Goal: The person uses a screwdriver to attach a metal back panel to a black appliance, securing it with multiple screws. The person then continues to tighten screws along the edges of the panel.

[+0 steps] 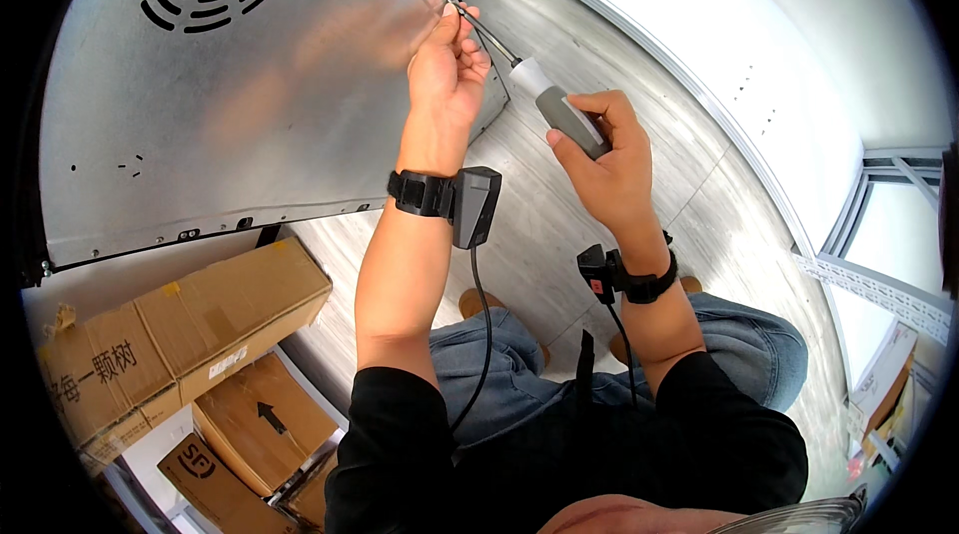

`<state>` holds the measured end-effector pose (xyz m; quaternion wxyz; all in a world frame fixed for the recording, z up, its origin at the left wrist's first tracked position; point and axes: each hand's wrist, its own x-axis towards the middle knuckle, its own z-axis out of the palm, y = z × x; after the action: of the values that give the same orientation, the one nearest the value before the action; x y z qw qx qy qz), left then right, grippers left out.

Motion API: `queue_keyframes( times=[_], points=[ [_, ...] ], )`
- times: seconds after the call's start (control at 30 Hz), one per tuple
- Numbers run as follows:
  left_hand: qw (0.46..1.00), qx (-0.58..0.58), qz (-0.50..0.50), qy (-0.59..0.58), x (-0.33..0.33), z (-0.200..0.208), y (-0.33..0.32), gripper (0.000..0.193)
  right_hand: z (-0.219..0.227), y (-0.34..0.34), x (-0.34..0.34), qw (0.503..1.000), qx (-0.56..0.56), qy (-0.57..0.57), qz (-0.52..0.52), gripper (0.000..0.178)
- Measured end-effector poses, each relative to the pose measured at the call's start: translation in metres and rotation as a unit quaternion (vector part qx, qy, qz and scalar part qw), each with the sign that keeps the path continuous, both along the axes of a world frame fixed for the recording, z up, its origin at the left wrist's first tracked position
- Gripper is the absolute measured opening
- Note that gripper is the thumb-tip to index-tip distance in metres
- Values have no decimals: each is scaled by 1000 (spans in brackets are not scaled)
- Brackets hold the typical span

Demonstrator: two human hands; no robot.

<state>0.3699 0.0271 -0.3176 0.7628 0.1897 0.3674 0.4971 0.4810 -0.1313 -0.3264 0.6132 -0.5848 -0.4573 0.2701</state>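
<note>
A screwdriver [539,89] with a grey and white handle and a long metal shaft slants up and left. My right hand [616,169] is closed around the handle's end, thumb on one side and fingers on the other. Its tip meets the fingertips of my left hand [450,59], which are pinched together at the right edge of a large metal panel [300,134]. Whatever small thing the left fingers hold at the tip is too hidden to name. The panel is bare silvery metal with a round pattern of vent slots, and it reflects my left arm.
Cardboard boxes [220,299] are stacked at the lower left, below the panel's edge. A long white wall or panel with a metal rail [679,69] curves along the right. Pale wood-look floor [529,194] lies beneath my hands. Cabled black devices are strapped to both wrists.
</note>
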Motion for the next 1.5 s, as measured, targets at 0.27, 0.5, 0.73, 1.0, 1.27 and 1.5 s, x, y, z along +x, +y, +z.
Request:
queue_keyframes(
  times=[0.27, 0.5, 0.73, 1.0, 1.27, 1.5],
  points=[
    [1000, 11, 5, 15, 0, -2, -1, 13, 3, 1, 0, 1000, -20, 2, 0, 27],
    [996, 44, -68, 23, -5, 3, -11, 22, 0, 2, 3, 998, -3, -57, -31, 29],
    [981, 104, -133, 98, -8, 6, -18, 24, 8, -2, -4, 993, -65, 81, -47, 33],
    [978, 103, -105, 148, -4, 3, -17, 22, -10, -3, -3, 996, -2, -75, -56, 39],
    [973, 120, -175, 91, -9, 7, -15, 23, 3, -6, -2, 990, -43, 122, -47, 36],
    [962, 146, -153, 175, -5, 7, -16, 23, 4, -6, 5, 983, -112, 147, 18, 34]
  ],
)
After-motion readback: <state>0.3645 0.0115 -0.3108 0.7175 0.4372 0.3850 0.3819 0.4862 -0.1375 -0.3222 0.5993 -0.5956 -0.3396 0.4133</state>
